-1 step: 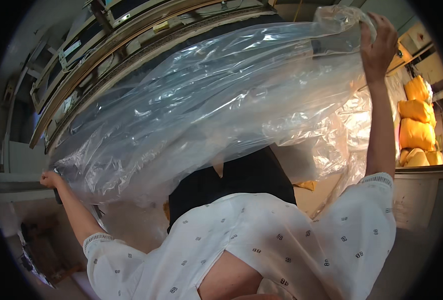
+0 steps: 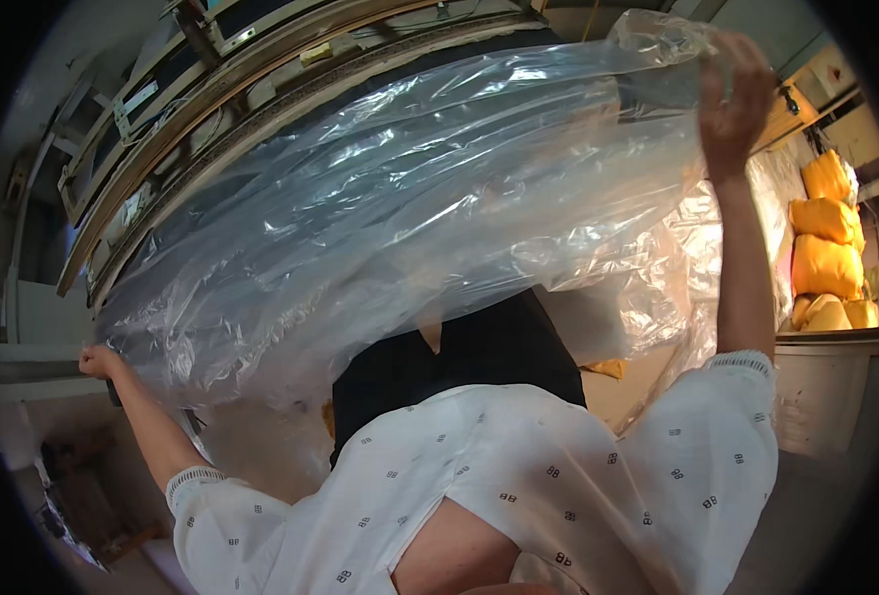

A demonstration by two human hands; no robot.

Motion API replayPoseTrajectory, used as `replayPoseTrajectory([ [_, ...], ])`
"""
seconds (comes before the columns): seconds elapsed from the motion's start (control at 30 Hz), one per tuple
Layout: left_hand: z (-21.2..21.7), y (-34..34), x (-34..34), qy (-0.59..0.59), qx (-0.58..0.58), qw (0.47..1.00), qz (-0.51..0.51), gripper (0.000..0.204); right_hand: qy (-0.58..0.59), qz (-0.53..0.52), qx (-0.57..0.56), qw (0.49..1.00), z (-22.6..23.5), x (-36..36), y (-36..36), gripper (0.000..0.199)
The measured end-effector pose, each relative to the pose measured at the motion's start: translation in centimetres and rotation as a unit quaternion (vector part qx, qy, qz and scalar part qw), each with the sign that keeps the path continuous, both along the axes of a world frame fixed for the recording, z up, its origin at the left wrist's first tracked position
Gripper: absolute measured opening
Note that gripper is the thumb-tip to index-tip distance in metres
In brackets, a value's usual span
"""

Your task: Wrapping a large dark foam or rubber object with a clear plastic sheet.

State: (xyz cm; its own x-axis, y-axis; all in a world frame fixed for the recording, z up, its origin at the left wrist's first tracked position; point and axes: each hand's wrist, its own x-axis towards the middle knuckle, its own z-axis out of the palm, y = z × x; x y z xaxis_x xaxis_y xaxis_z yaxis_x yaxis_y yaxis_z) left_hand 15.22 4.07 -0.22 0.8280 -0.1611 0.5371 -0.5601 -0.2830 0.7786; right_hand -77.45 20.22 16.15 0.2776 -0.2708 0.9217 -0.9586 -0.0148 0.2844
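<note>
Gripping one end of the clear plastic sheet (image 2: 390, 213), your left hand (image 2: 99, 361) clenches; whether your right hand (image 2: 735, 111) grips is unclear. Likely light, limp, slippery: hold gathered edges.

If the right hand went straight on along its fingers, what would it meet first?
Probably the bunched end of the clear plastic film, just by the right hand; blur leaves depth unclear.
</note>
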Motion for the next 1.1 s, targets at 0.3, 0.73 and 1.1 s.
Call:
replayPoseTrajectory([
  [0.3, -1.4, 1.3, 3.4, -0.114, 0.203, 0.971, -0.058, 0.033, -0.127, 0.001, 0.359, 0.925, -15.0, -1.6, -5.1, 0.048],
  [0.73, -2.0, 1.5, 8.2, -0.115, 0.197, 0.973, -0.043, 0.038, -0.425, 0.122, 0.333, 0.833, -11.7, 3.4, -10.2, 0.02],
  [1.1, 1.3, 5.2, 8.0, -0.004, 0.0, 0.996, -0.093, 0.033, -0.384, 0.015, 0.458, 0.802, -13.3, 3.6, -7.9, 0.021],
])
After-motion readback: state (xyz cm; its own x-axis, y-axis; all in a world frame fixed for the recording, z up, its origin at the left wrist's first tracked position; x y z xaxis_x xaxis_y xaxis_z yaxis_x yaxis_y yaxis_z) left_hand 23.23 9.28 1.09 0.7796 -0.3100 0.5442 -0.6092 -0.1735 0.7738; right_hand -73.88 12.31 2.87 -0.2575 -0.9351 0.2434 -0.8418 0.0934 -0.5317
